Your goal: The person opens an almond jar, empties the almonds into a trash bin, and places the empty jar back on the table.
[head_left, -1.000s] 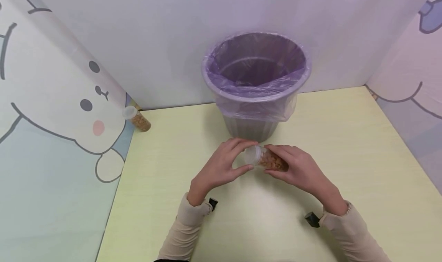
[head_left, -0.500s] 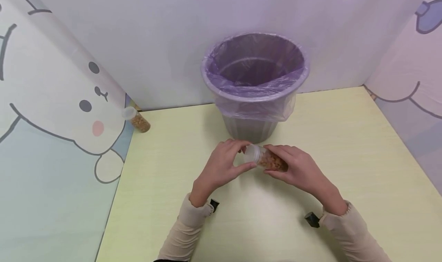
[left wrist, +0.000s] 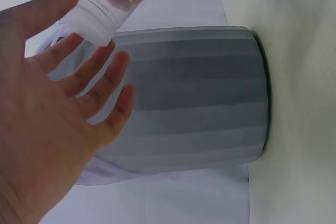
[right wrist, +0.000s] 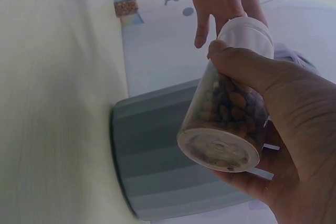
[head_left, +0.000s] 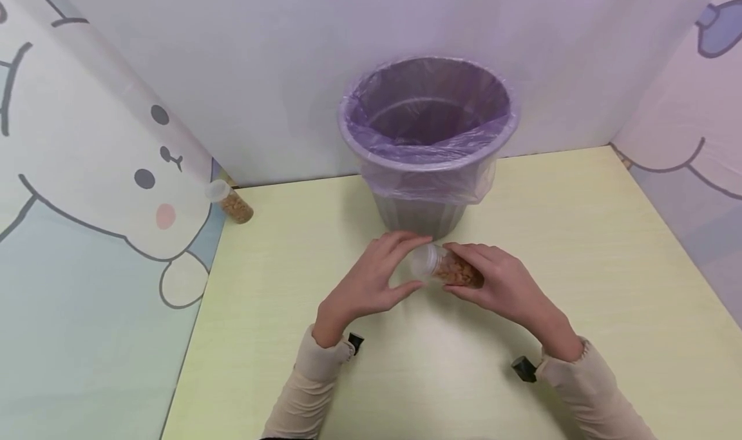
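Note:
A clear plastic jar (head_left: 455,271) of almonds with a translucent white lid (head_left: 425,261) is tilted over the table, its lid toward the left. My right hand (head_left: 510,284) grips the jar's body; in the right wrist view the thumb lies along its side and the almonds (right wrist: 239,107) show through the wall. Around the lid my left hand (head_left: 371,279) stands with thumb and fingers spread apart. In the left wrist view its fingers (left wrist: 107,85) are loosely bent beside the lid (left wrist: 94,17); whether any fingertip touches it I cannot tell.
A grey bin (head_left: 420,214) with a purple liner (head_left: 429,156) stands behind the hands, against the back wall. A second lidded jar (head_left: 234,206) with brown contents is at the table's far left corner. The pale yellow table (head_left: 278,259) runs between printed side curtains.
Half a second ago my left thumb and fingers were closer together on the lid; now they are spread wider and the hand sits slightly left. The right hand keeps its hold on the jar.

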A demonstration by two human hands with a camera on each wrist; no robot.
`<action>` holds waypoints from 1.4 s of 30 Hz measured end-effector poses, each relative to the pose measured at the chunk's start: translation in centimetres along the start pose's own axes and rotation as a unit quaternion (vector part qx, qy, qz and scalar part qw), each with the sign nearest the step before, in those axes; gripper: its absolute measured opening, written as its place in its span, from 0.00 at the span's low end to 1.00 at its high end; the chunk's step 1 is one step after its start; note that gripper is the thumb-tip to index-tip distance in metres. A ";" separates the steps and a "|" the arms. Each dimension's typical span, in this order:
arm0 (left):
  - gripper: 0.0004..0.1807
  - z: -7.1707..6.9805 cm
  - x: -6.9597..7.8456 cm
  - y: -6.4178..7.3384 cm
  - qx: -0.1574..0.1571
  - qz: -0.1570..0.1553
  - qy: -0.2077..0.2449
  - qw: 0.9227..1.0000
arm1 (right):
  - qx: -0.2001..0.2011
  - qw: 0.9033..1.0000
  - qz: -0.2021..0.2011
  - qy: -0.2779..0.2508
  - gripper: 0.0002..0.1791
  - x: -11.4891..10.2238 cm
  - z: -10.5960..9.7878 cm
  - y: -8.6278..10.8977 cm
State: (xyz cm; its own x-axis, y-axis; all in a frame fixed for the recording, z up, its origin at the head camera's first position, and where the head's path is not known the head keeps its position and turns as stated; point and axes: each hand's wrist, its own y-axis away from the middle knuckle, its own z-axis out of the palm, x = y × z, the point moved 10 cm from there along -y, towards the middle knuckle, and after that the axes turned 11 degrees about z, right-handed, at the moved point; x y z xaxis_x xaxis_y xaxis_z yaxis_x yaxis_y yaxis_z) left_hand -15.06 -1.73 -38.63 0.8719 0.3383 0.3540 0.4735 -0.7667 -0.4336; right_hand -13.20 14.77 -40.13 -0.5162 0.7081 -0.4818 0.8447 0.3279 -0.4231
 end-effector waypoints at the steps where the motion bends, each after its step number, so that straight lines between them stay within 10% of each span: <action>1: 0.36 0.0 0.0 0.1 0.001 0.001 0.002 1.000 | -0.002 1.000 -0.001 0.000 0.39 0.0 0.0 0.0; 26: 0.35 -0.6 -0.8 0.1 0.011 -0.072 -0.035 0.997 | -0.002 1.000 0.005 0.011 0.44 -0.2 -0.3 0.4; 42: 0.34 -1.2 0.1 0.3 0.009 0.002 0.004 1.000 | -0.002 1.000 0.001 0.010 0.40 -0.4 -0.2 0.5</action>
State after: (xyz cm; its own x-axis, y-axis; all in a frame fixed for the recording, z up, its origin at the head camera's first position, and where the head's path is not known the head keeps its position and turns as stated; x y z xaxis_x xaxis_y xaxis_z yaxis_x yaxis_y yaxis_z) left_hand -14.97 -2.57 -37.73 0.8731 0.3307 0.3583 0.4718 -0.7583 -0.4498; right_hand -12.54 14.79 -40.00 -0.5122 0.7206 -0.4674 0.8460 0.3292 -0.4195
